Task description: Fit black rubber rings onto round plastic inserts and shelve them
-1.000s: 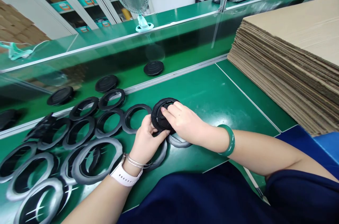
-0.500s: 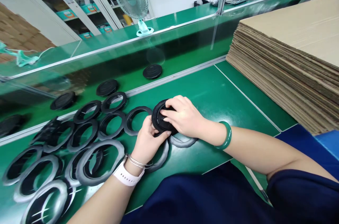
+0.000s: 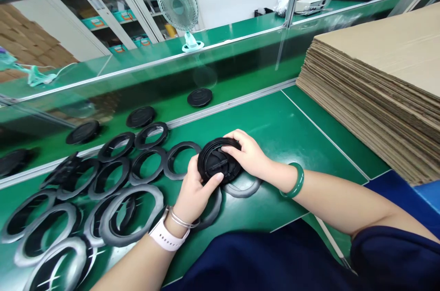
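A round black plastic disc [image 3: 217, 162] is tilted up off the green table between both hands. My left hand [image 3: 195, 190] grips its lower left edge, thumb pressed on the face. Its right rim is held by my right hand [image 3: 249, 153], fingers curled over the top. Under the disc lie two grey-black rings [image 3: 244, 187]. Several more black rings [image 3: 120, 167] are spread over the table to the left.
A tall stack of flat cardboard sheets [image 3: 378, 75] fills the right side. Black discs [image 3: 200, 97] lie on the conveyor belt beyond a metal rail. A small desk fan [image 3: 178, 4] stands on the far shelf. Green table surface [image 3: 292, 130] stretches between the hands and the cardboard.
My right hand has slid from the disc's centre to its right rim, uncovering the face. The disc now faces the camera more fully. The view has shifted slightly.
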Demonstrator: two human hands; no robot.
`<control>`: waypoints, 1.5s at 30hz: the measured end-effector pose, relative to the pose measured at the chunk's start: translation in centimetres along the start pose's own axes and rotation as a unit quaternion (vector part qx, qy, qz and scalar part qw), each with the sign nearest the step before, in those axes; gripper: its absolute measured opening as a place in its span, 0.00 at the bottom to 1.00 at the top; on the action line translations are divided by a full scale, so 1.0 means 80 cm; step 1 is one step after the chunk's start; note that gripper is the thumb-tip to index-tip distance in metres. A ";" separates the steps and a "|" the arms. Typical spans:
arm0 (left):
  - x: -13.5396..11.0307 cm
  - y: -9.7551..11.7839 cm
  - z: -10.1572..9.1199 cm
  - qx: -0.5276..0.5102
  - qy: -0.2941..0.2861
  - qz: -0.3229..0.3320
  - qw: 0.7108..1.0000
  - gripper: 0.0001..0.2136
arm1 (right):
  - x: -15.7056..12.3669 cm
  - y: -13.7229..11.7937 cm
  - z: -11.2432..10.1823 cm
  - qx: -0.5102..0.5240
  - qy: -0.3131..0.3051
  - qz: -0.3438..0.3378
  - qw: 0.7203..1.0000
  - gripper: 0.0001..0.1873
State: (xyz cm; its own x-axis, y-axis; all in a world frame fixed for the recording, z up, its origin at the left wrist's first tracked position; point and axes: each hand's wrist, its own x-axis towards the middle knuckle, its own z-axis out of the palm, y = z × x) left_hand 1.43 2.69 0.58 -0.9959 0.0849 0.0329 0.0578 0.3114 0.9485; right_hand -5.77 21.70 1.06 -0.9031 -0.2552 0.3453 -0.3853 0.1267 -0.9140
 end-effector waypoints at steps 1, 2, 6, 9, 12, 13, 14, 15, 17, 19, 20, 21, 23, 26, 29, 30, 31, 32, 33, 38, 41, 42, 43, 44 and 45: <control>0.000 -0.001 -0.001 0.026 0.013 0.009 1.000 0.26 | -0.001 -0.002 0.001 0.005 0.003 -0.001 1.000 0.06; -0.001 -0.001 -0.001 0.047 0.024 0.018 0.998 0.25 | -0.002 -0.004 0.002 0.010 0.006 -0.002 1.000 0.06; 0.000 0.000 0.000 0.081 0.036 0.030 0.996 0.22 | -0.004 -0.005 0.005 0.020 0.020 0.001 1.000 0.07; 0.001 0.004 0.001 0.101 0.039 0.025 0.994 0.21 | -0.003 -0.004 0.008 0.003 0.034 0.013 0.999 0.09; 0.002 0.007 0.000 0.111 0.041 0.017 0.993 0.20 | -0.001 -0.003 0.008 -0.016 0.037 0.042 0.998 0.09; 0.002 0.008 0.000 0.112 0.046 0.014 0.993 0.20 | 0.000 -0.003 0.006 -0.012 0.022 0.051 0.998 0.08; 0.003 0.008 -0.001 0.113 0.052 0.012 0.992 0.20 | 0.001 -0.003 0.003 0.003 -0.005 0.059 0.998 0.07; 0.003 0.008 -0.001 0.114 0.061 0.011 0.992 0.20 | 0.002 -0.002 0.000 0.027 -0.040 0.065 0.997 0.07; 0.004 0.008 -0.002 0.115 0.076 0.009 0.990 0.20 | 0.003 -0.003 -0.008 0.079 -0.111 0.069 0.988 0.16; 0.005 0.008 -0.002 0.111 0.081 0.008 0.990 0.19 | 0.004 -0.004 -0.013 0.099 -0.148 0.072 0.981 0.24; 0.005 0.008 -0.002 0.109 0.081 0.007 0.991 0.19 | 0.004 -0.006 -0.015 0.090 -0.151 0.077 0.981 0.26; 0.005 0.009 -0.002 0.107 0.080 0.006 0.991 0.19 | 0.004 -0.008 -0.015 0.076 -0.148 0.085 0.982 0.25; 0.005 0.010 -0.001 0.107 0.080 0.008 0.991 0.19 | 0.001 -0.013 -0.013 0.049 -0.133 0.105 0.984 0.24; 0.003 0.013 0.001 0.122 0.080 0.017 0.989 0.18 | -0.005 -0.018 -0.006 0.015 -0.104 0.121 0.987 0.24; 0.003 0.014 0.001 0.142 0.084 0.024 0.986 0.17 | -0.008 -0.017 -0.002 -0.007 -0.082 0.117 0.990 0.22; 0.003 0.014 0.002 0.147 0.085 0.024 0.985 0.17 | -0.007 -0.015 -0.002 -0.010 -0.080 0.114 0.990 0.22; 0.004 0.014 0.002 0.150 0.086 0.023 0.985 0.18 | -0.006 -0.012 -0.003 -0.008 -0.082 0.112 0.990 0.21; 0.004 0.013 0.003 0.149 0.087 0.021 0.985 0.18 | -0.004 -0.009 -0.004 0.003 -0.089 0.112 0.990 0.21; 0.005 0.012 0.003 0.140 0.083 0.015 0.987 0.19 | -0.001 -0.005 -0.007 0.025 -0.102 0.117 0.988 0.21; -0.001 0.015 0.000 0.014 0.047 0.034 0.998 0.25 | 0.027 0.019 -0.039 0.256 -0.043 0.208 0.943 0.27; -0.012 0.028 -0.003 0.124 -0.007 0.145 0.982 0.19 | 0.050 0.039 -0.069 0.347 0.123 0.255 0.894 0.23; -0.016 0.032 -0.003 0.178 -0.060 0.181 0.965 0.17 | 0.058 0.046 -0.079 0.356 0.162 0.261 0.882 0.20; -0.020 0.036 -0.002 0.224 -0.126 0.210 0.943 0.16 | 0.064 0.054 -0.087 0.357 0.191 0.261 0.876 0.17; -0.025 0.039 0.000 0.258 -0.190 0.230 0.919 0.18 | 0.070 0.062 -0.094 0.353 0.215 0.259 0.873 0.14; -0.028 0.041 0.003 0.281 -0.242 0.243 0.896 0.22 | 0.074 0.069 -0.098 0.352 0.237 0.258 0.868 0.11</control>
State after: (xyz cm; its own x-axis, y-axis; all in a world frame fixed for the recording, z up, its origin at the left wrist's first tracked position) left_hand 3.90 3.77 3.52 -0.7037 0.6987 0.1292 0.6387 0.5423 0.5459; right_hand -14.76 28.42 -0.24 -0.9619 0.1050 -0.2525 0.1548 -0.5523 -0.8192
